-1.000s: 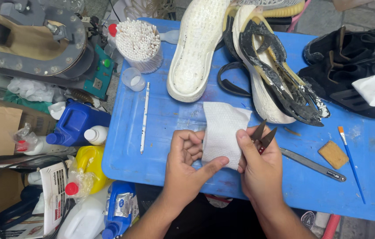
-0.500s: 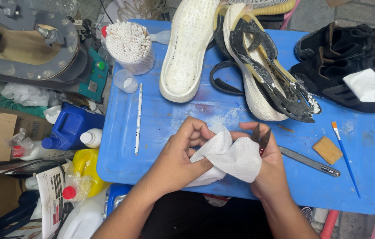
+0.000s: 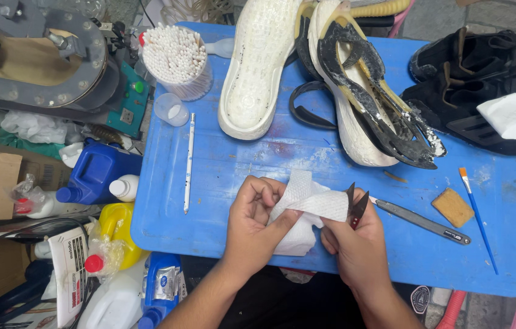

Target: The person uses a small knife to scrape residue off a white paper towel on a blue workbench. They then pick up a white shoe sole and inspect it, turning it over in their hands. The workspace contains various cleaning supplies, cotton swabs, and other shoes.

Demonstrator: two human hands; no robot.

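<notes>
Both my hands meet over the near edge of a blue table [image 3: 221,176]. My left hand [image 3: 256,220] pinches a white textured wipe [image 3: 304,210], folded and bunched between the hands. My right hand [image 3: 355,240] grips the other side of the wipe and also holds small dark thread snips [image 3: 355,204], whose blades point up and stand slightly apart next to the wipe's top edge.
On the table lie a white shoe sole [image 3: 255,73], a sole with peeling black rubber [image 3: 367,97], black shoes [image 3: 483,85], a metal tool [image 3: 422,222], a tan sponge [image 3: 455,207], a paintbrush [image 3: 478,219], a white stick [image 3: 189,161] and a cup of swabs [image 3: 179,61]. Bottles [image 3: 96,170] stand at left.
The flat wipe was crumpled between my hands, then folded into a narrower band. My hands shifted slightly toward me; the snips stay in my right hand.
</notes>
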